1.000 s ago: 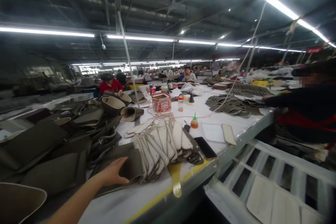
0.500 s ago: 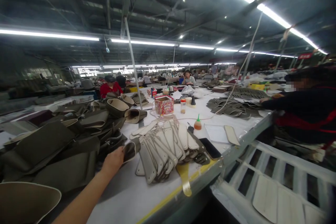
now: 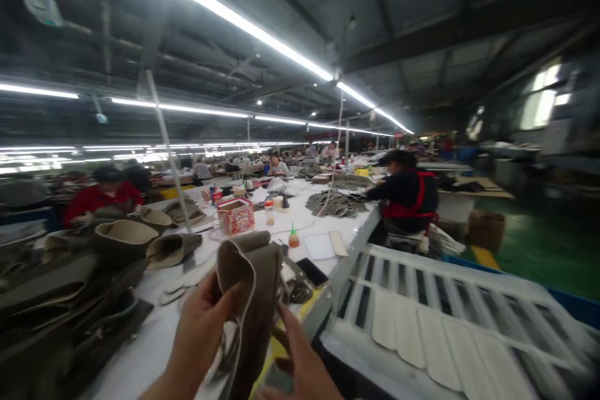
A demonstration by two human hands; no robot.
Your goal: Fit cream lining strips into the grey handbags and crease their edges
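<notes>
Since the olive fabric piece (image 3: 250, 300) droops folded above the counter (image 3: 154, 337) edge, it looks soft and light: left hand (image 3: 199, 325) grip pinched on its cream-piped rim, right hand (image 3: 300, 365) fingers apart, touching its lower side.

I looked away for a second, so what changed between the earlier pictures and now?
The left hand has lifted the olive-grey piece off the table and holds it up; the right hand has come in and touches its edge. The red box and orange-capped bottle stayed put.
</notes>
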